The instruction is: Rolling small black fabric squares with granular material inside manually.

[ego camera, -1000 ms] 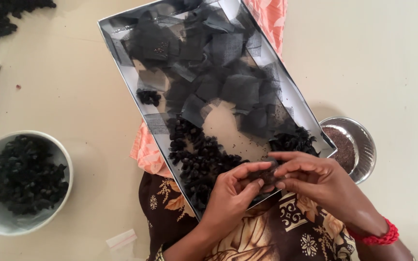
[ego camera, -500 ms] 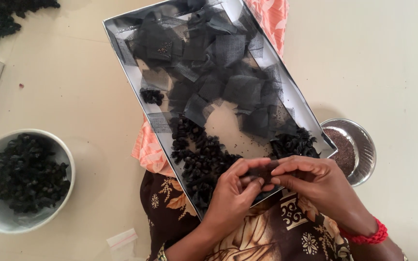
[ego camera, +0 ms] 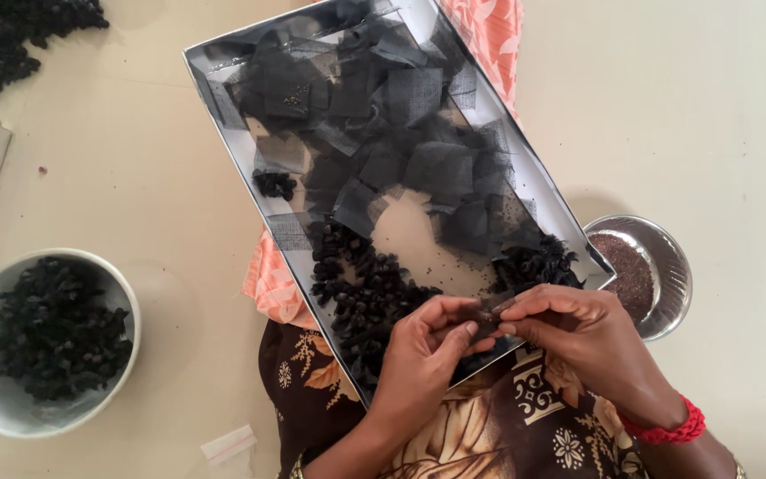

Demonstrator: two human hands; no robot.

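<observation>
Little has shifted since the earlier frames: both hands remain together over the near edge of the tray, only the fingertips creeping round the small piece between them. The left hand (ego camera: 423, 355) pinches one end of a small black mesh piece (ego camera: 487, 314) with thumb and forefinger, and the right hand (ego camera: 582, 333), a red bangle (ego camera: 667, 427) at its wrist, pinches the other end, so the piece hangs just above the tray's near rim. Judging by the grip, the step goes best if the fingers stay close together and the pinch stays light, so that the thin mesh keeps its shape and nothing drops from it. Just beyond the left hand lies a heap of small black finished bundles (ego camera: 361, 284) in the white tray (ego camera: 223, 84); another small cluster sits just beyond the right hand. Farther up the tray, loose squares of black mesh (ego camera: 418, 93) overlap in a pile. Beside the right hand stands a steel bowl of brown seeds (ego camera: 640, 275), and well off to the left a grey bowl (ego camera: 11, 417) holds more black bundles.
</observation>
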